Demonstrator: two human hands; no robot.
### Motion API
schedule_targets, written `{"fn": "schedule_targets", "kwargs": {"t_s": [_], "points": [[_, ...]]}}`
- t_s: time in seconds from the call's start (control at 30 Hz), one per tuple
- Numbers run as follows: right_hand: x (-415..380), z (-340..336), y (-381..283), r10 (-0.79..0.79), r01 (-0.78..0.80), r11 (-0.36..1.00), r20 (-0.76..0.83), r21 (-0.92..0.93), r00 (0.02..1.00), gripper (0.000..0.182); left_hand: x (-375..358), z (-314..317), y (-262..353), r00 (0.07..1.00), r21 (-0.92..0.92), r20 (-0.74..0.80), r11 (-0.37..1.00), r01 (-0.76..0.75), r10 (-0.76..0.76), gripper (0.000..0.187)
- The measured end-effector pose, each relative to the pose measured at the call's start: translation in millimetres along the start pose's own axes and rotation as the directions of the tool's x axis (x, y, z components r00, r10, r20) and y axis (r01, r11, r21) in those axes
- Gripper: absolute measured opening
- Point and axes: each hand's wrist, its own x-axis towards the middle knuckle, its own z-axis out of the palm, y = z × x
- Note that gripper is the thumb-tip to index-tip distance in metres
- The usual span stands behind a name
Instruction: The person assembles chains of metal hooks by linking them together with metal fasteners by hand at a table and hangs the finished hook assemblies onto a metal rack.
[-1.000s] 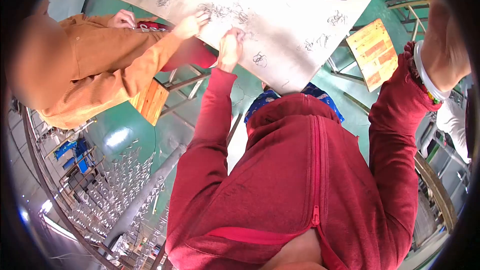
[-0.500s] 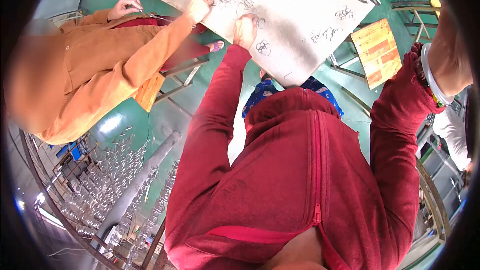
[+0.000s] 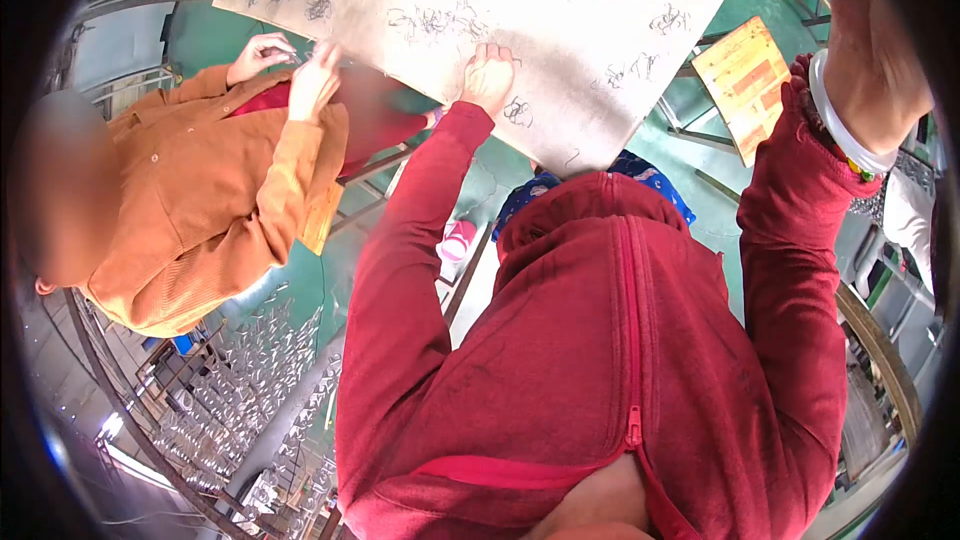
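Note:
My left hand [image 3: 488, 78] rests on the pale tabletop [image 3: 570, 50] near its edge, fingers curled down. A thin dark piece shows beside the fingertips, but what they hold, if anything, is hidden. Just below the hand lies a small cluster of dark, curled wire-like pieces [image 3: 517, 112]. A larger loose pile of similar pieces [image 3: 440, 22] spreads up and left of it. My right hand [image 3: 872, 65] is raised close to the camera at the right edge, a white bangle [image 3: 845, 120] at its wrist. Its fingers are out of view.
At the left, a co-worker in an orange jacket [image 3: 190, 180] holds something small between both hands. More dark clusters [image 3: 632, 70] lie on the table's right side. A wooden stool [image 3: 742, 85] stands to the right. Racks of shiny metal pieces [image 3: 250, 370] fill the lower left.
The view has shifted slightly. The co-worker's hand has drawn back from the wire pile to their other hand. My left hand stays on the table, and my right arm stays raised.

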Motion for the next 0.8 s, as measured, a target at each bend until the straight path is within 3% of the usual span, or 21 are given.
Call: {"fn": "schedule_targets", "kwargs": {"t_s": [0.07, 0.17, 0.27, 0.3, 0.4, 0.43, 0.5, 0.57, 0.7, 0.8], "points": [[0, 0, -2, -0.007, 0.007, 1.0, -0.001, -0.001, 1.0, 0.022, 0, 3, -5, 0.999, 0.006, -0.023, 0.999, -0.049, 0.049, 0.014], [0, 1, -5, -0.009, 0.009, 1.0, 0.003, -0.003, 1.0, 0.022, 5, 3, -14, 1.0, -0.162, -0.024, 0.987, -0.02, 0.016, 0.016], [-2, 2, -8, -0.006, 0.007, 1.0, 0.011, -0.013, 1.0, 0.022, 13, -10, -21, 0.955, -0.582, 0.165, 0.757, 0.297, -0.248, 0.019], [-3, 1, -8, -0.004, 0.004, 1.0, 0.01, -0.02, 1.0, 0.022, 13, -24, -19, 0.957, -0.598, 0.098, 0.753, 0.275, -0.271, 0.022], [-6, 2, -7, 0.005, -0.005, 1.0, 0.009, -0.027, 1.0, 0.022, -7, -47, 8, 0.995, -0.651, 0.027, 0.754, 0.088, -0.092, 0.018], [-6, 2, -7, 0.012, -0.012, 1.0, 0.008, -0.026, 1.0, 0.022, -14, -44, 25, 0.987, -0.664, 0.118, 0.73, 0.162, -0.111, 0.016], [-8, 2, -6, 0.018, -0.018, 1.0, 0.007, -0.026, 1.0, 0.022, -32, -35, 60, 0.98, -0.611, 0.116, 0.766, 0.199, -0.162, 0.014], [-8, 2, -7, 0.022, -0.022, 0.999, 0.008, -0.027, 1.0, 0.022, -45, -4, 81, 0.991, -0.591, -0.042, 0.803, 0.081, -0.131, 0.013], [-11, 5, -8, 0.026, -0.025, 0.999, 0.021, -0.027, 0.999, 0.022, -58, -18, 110, 0.975, -0.593, 0.099, 0.775, 0.218, -0.198, 0.011], [-11, 6, -7, 0.027, -0.027, 0.999, 0.015, -0.027, 1.0, 0.021, -70, -22, 96, 0.937, -0.743, -0.097, 0.651, 0.156, -0.335, 0.012]]}}
